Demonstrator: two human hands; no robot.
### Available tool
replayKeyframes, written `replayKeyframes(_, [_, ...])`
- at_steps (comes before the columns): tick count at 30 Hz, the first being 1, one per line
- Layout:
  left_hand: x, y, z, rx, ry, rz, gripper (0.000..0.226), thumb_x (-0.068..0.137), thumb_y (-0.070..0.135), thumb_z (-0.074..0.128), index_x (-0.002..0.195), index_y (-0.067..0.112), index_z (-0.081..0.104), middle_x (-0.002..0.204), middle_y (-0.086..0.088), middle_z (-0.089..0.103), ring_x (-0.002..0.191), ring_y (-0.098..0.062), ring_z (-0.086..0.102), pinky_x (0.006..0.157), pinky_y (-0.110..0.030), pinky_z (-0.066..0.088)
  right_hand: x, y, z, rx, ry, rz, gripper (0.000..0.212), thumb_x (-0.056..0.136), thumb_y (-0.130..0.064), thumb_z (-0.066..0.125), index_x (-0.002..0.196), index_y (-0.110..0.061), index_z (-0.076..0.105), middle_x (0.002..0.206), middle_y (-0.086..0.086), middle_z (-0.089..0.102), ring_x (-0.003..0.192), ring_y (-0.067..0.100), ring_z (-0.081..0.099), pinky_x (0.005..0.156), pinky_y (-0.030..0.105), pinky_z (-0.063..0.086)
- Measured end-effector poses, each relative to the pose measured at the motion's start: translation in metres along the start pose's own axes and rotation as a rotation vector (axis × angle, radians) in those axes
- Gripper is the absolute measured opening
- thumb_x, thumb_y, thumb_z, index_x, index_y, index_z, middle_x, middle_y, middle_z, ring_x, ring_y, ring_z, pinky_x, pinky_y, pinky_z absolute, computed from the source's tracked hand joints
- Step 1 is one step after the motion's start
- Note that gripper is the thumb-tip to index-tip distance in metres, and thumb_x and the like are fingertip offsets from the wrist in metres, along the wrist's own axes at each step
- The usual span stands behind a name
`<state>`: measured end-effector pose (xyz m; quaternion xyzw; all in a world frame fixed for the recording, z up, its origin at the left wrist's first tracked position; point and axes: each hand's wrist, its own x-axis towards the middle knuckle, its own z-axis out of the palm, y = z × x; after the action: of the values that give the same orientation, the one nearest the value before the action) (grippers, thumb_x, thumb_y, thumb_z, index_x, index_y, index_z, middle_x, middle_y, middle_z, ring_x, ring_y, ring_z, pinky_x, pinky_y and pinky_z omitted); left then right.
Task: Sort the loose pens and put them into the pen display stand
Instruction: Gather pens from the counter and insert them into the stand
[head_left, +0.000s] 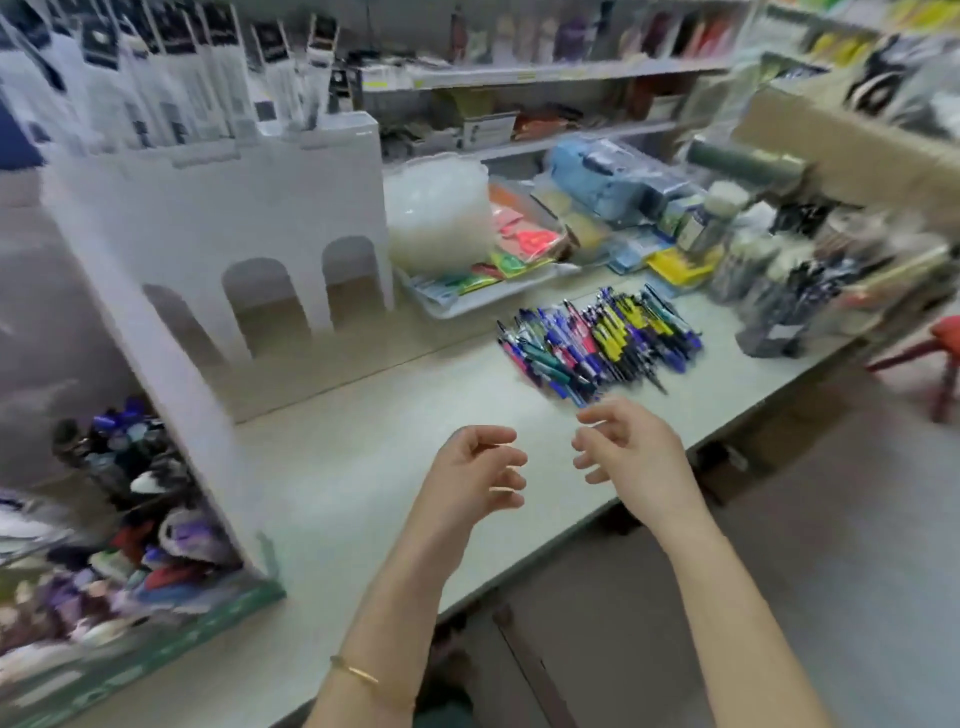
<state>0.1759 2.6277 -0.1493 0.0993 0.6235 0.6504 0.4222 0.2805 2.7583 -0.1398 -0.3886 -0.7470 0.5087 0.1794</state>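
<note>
A heap of loose pens (597, 340) in blue, yellow, pink and teal lies on the pale counter, right of centre. The white pen display stand (218, 218) with arched cut-outs rises at the left, and its front compartments (130, 525) at lower left hold several pens. My left hand (475, 467) hovers over the counter with loosely curled fingers and holds nothing. My right hand (631, 449) hangs just short of the near edge of the pen heap, fingers loosely curled and empty. The two hands face each other a small gap apart.
A white tray (470, 304) with coloured packets and a stack of clear plastic lids (439, 218) stands behind the pens. Packaged stationery (779, 291) crowds the right end of the counter. Shelves line the back wall. A red stool (943, 353) stands at far right.
</note>
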Motion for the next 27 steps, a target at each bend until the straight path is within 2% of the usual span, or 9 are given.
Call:
replayKeyframes(4, [0.053, -0.023, 0.046, 0.106, 0.051, -0.066, 0.017, 0.094, 0.006, 0.052, 0.11, 0.008, 0.058, 0.095, -0.009, 0.063, 0.075, -0.016, 0.061, 0.063, -0.024, 0.055, 0.037, 0.034, -0.034, 0.03, 0.031, 0.067, 0.019, 0.091, -0.006, 0.055, 0.089, -0.025, 0.058, 0.08, 0.006, 0.066, 0.063, 0.013, 0.065, 0.055, 0.024, 0.049])
replayKeyframes(8, [0.115, -0.038, 0.082, 0.207, 0.143, -0.066, 0.016, 0.097, 0.011, 0.047, 0.111, 0.011, 0.056, 0.098, -0.004, 0.06, 0.082, -0.015, 0.059, 0.062, -0.022, 0.052, 0.087, 0.053, -0.054, -0.012, -0.001, 0.105, 0.016, 0.092, -0.007, 0.054, 0.09, -0.022, 0.059, 0.081, 0.006, 0.067, 0.065, 0.013, 0.066, 0.055, 0.023, 0.05])
replayKeyframes(10, [0.151, -0.046, 0.094, 0.312, 0.232, -0.039, 0.01, 0.096, 0.013, 0.046, 0.096, 0.014, 0.055, 0.085, -0.002, 0.056, 0.074, -0.019, 0.055, 0.06, -0.024, 0.045, 0.115, 0.06, -0.06, -0.045, -0.038, 0.121, 0.014, 0.092, -0.007, 0.054, 0.091, -0.02, 0.059, 0.081, 0.005, 0.067, 0.066, 0.013, 0.065, 0.056, 0.024, 0.052])
replayKeyframes(12, [0.19, -0.053, 0.101, 0.426, 0.357, -0.005, 0.017, 0.092, 0.016, 0.048, 0.078, 0.009, 0.056, 0.072, -0.013, 0.051, 0.067, -0.031, 0.047, 0.057, -0.029, 0.036, 0.145, 0.063, -0.063, -0.084, -0.094, 0.13, 0.013, 0.093, -0.007, 0.053, 0.097, -0.017, 0.061, 0.082, 0.004, 0.067, 0.07, 0.015, 0.066, 0.058, 0.025, 0.054])
replayKeyframes(13, [0.207, -0.055, 0.104, 0.472, 0.413, -0.012, 0.024, 0.091, 0.021, 0.05, 0.077, 0.004, 0.057, 0.075, -0.02, 0.054, 0.07, -0.036, 0.05, 0.058, -0.031, 0.037, 0.161, 0.064, -0.063, -0.12, -0.128, 0.126, 0.013, 0.093, -0.008, 0.053, 0.099, -0.016, 0.061, 0.082, 0.002, 0.067, 0.071, 0.015, 0.066, 0.059, 0.025, 0.054])
replayKeyframes(15, [0.235, -0.06, 0.106, 0.571, 0.532, -0.051, 0.035, 0.091, 0.034, 0.049, 0.081, 0.002, 0.061, 0.084, -0.018, 0.06, 0.079, -0.035, 0.058, 0.065, -0.035, 0.043, 0.189, 0.064, -0.06, -0.22, -0.225, 0.101, 0.013, 0.094, -0.01, 0.052, 0.1, -0.018, 0.061, 0.083, 0.0, 0.066, 0.072, 0.013, 0.065, 0.062, 0.026, 0.054])
replayKeyframes(18, [0.255, -0.056, 0.111, 0.755, 0.648, -0.068, 0.038, 0.094, 0.041, 0.051, 0.086, 0.004, 0.059, 0.091, -0.013, 0.059, 0.085, -0.031, 0.056, 0.069, -0.039, 0.045, 0.222, 0.065, -0.054, -0.279, -0.314, 0.064, 0.013, 0.094, -0.013, 0.052, 0.1, -0.02, 0.061, 0.084, -0.001, 0.066, 0.071, 0.012, 0.065, 0.069, 0.032, 0.056])
replayKeyframes(21, [0.259, -0.05, 0.117, 0.836, 0.706, -0.078, 0.033, 0.094, 0.037, 0.054, 0.093, 0.004, 0.055, 0.099, -0.012, 0.054, 0.092, -0.031, 0.052, 0.076, -0.041, 0.044, 0.243, 0.068, -0.052, -0.214, -0.335, 0.059, 0.012, 0.093, -0.011, 0.053, 0.096, -0.019, 0.062, 0.081, 0.001, 0.066, 0.069, 0.013, 0.065, 0.068, 0.036, 0.056])
replayKeyframes(27, [0.268, -0.048, 0.118, 0.853, 0.79, -0.069, 0.026, 0.099, 0.028, 0.045, 0.097, 0.003, 0.054, 0.102, -0.013, 0.052, 0.094, -0.032, 0.051, 0.078, -0.04, 0.044, 0.275, 0.075, -0.061, -0.099, -0.361, 0.084, 0.017, 0.094, -0.007, 0.051, 0.094, -0.02, 0.062, 0.079, 0.002, 0.067, 0.059, 0.006, 0.062, 0.058, 0.029, 0.055])
